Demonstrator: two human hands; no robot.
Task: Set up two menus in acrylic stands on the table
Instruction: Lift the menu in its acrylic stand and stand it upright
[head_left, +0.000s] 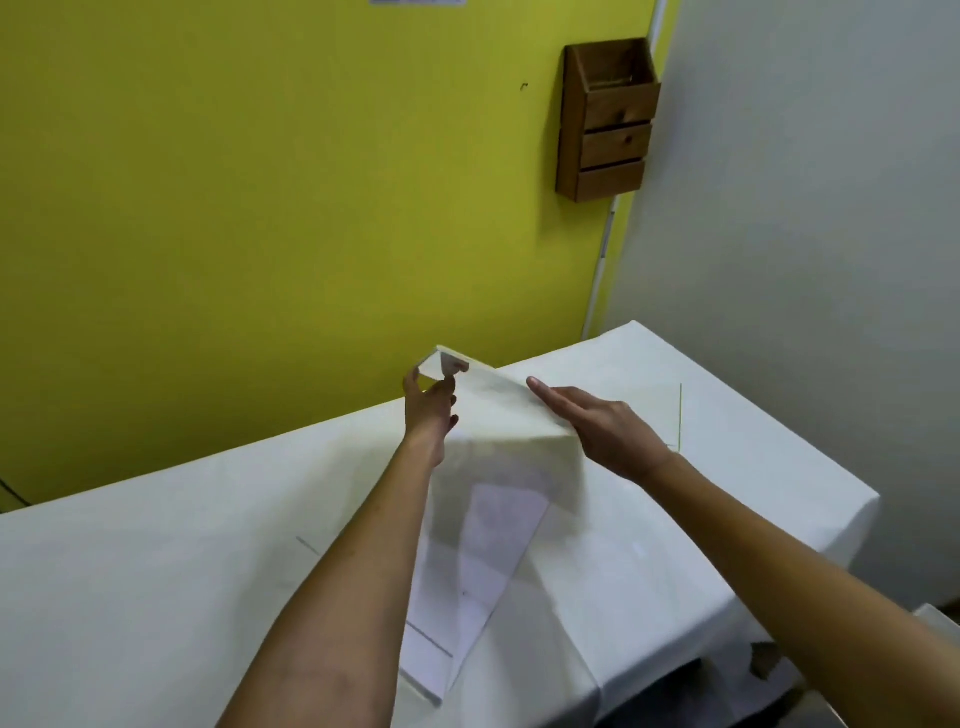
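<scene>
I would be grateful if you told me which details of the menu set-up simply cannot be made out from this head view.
- Menu sheet: print too pale and blurred to read.
- Acrylic stand: clear; only thin edges show.
- Right hand: palm side faces away; its contact with the sheet is unclear.
- Left hand: fingertips at the top corner blurred.
- Wooden wall box: contents too dark to see.

menu sheet (498, 426): pale, raised and tilted over your table | clear stand (467, 561): under it, leaning | second clear stand (672, 415): upright, right
</scene>
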